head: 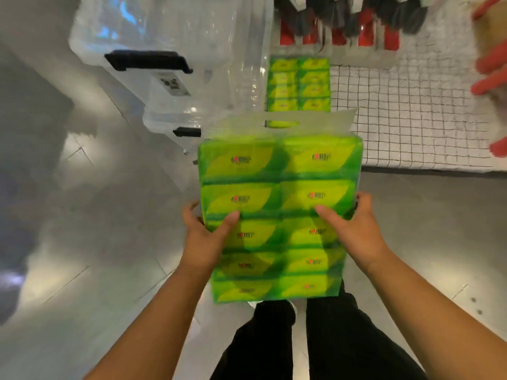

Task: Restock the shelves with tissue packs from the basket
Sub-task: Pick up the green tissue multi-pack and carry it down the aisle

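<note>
I hold a large green and yellow tissue multipack (277, 182) in front of me over the floor, its clear plastic handle flap pointing away. My left hand (204, 237) grips its left edge with the thumb on top. My right hand (352, 223) grips the right edge the same way. A second tissue multipack (299, 83) lies on the white shelf (411, 119) ahead, at its left end.
Clear plastic storage bins with black latches (164, 50) stand on the floor at the left of the shelf. Red and black items (343, 26) hang above the shelf's back. Red objects (491, 67) sit at the far right. Grey tiled floor lies all around.
</note>
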Demonstrator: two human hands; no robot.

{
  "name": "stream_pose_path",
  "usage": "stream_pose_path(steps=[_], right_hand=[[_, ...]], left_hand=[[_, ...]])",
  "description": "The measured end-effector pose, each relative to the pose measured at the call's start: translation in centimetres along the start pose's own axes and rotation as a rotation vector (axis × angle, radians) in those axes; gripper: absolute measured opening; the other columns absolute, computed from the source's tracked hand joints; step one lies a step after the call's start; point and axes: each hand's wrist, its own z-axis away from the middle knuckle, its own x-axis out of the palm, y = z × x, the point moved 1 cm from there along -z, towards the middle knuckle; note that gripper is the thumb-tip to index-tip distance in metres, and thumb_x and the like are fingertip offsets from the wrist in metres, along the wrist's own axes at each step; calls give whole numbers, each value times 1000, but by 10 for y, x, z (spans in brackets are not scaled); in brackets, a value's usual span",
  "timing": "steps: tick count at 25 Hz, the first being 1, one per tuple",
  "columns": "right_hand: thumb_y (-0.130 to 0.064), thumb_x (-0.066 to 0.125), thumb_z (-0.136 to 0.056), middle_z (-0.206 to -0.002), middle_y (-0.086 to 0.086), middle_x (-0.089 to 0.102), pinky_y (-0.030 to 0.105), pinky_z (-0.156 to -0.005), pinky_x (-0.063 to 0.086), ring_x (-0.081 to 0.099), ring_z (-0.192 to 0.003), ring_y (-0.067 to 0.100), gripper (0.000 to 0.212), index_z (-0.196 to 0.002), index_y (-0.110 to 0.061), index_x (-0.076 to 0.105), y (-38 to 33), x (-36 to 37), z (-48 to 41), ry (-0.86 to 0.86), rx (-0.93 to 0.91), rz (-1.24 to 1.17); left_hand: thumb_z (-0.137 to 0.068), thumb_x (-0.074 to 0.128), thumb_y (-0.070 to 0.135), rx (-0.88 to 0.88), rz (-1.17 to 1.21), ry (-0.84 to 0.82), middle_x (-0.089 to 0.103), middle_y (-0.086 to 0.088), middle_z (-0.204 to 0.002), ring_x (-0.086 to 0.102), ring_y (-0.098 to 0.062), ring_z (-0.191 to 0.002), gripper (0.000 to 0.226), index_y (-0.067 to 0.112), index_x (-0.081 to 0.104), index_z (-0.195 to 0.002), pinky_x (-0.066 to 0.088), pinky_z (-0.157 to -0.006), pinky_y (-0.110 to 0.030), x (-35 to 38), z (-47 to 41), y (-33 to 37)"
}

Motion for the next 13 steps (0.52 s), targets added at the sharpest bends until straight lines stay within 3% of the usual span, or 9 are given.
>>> stream_pose_path(steps=[3, 5, 8, 11, 13], right_hand=[[-52, 78, -62, -116, -6, 58, 30, -82, 50, 59, -102, 9, 72, -121, -37, 39, -36, -31, 57, 34, -79, -21], [-49, 77, -64, -113, -8, 59, 27, -78, 49, 59, -99, 7, 67, -119, -36, 41, -52, -54, 91, 69, -109, -68], [-35, 75, -77, -105, -12, 55, 19, -71, 44, 55, -89, 0, 54, -118, -29, 39, -67, -100, 139, 139, -138, -105], [-49, 70, -75, -112, -9, 55, 31, -87, 44, 56, -102, 15, 66, -129, -23, 41, -66, -150, 183, 242, -142, -137], [-68, 67, -59, -118, -8, 57, 40, -97, 46, 57, -111, 18, 85, -130, -29, 40, -66, -182, 218, 320, -162, -169]], left_hand=[[-61, 78, 66, 148, -74, -96, 68, 8, -112, 68, -10, -99, 78, 36, 49, -127, 57, -87, -42, -9, 37, 56], [-59, 71, 75, 216, -118, -125, 67, 6, -115, 65, -15, -104, 67, 45, 55, -116, 54, -91, -47, -7, 62, 84], [-55, 66, 84, 262, -136, -187, 65, 3, -114, 64, -18, -104, 74, 42, 52, -115, 53, -92, -50, 9, 109, 115], [-59, 65, 79, 374, -210, -207, 65, 15, -101, 65, -14, -98, 74, 37, 45, -116, 52, -92, -40, 36, 161, 140], [-70, 69, 67, 484, -286, -240, 59, 22, -100, 62, -10, -94, 79, 37, 33, -134, 46, -87, -29, 55, 193, 155]])
